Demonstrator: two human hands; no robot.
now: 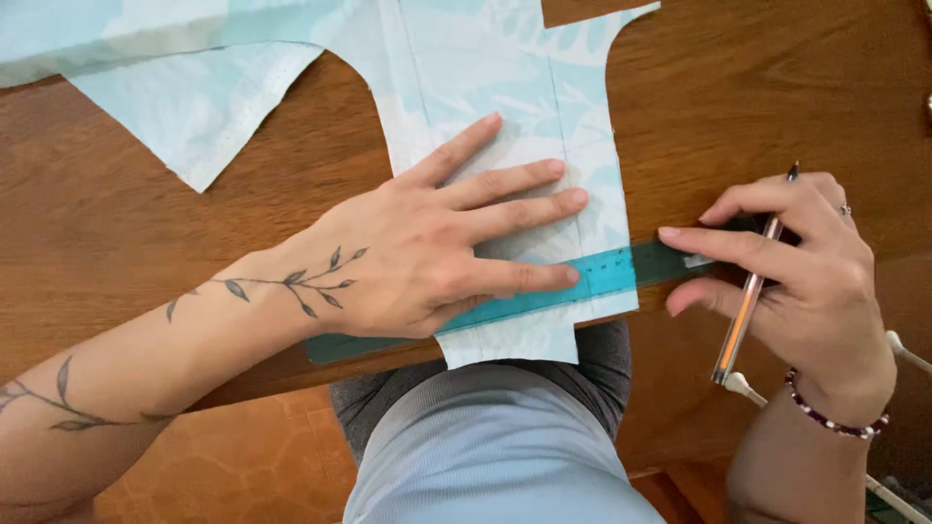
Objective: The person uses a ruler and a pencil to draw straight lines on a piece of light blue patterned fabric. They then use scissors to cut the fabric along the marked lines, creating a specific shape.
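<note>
Currently, left hand (437, 243) lies flat and spread, palm down, across the pale blue leaf-print fabric piece (505, 87) and onto the teal transparent ruler (607, 274). Fingers wide, grasping nothing; judged to be pinning both cloth and ruler so neither slips.

Ruler crosses the lower tab of the fabric, slightly tilted, its right end higher. Its left end pokes out below the left wrist, near the front edge of the desk (126, 223).

Right hand (806, 262) is loosely curled, with a pen (746, 301) held between the fingers, tip toward the far side, barrel slanting back to the palm. Index and another finger stretch left and touch the ruler's right end; likely steadying or nudging it into line. Pen tip is off the cloth.

Fabric's narrow lower tab reaches the front edge of the desk and hangs just over it, above the person's lap in grey clothing (495, 437). Second fabric piece (194, 97), same colour, lies at the far left corner area, apart from the left hand.

Open room: bare wood on the right of the fabric beyond the right hand, and on the left between forearm and second piece. White cord (908, 354) sits at the right edge, close to the right wrist; a possible snag.
</note>
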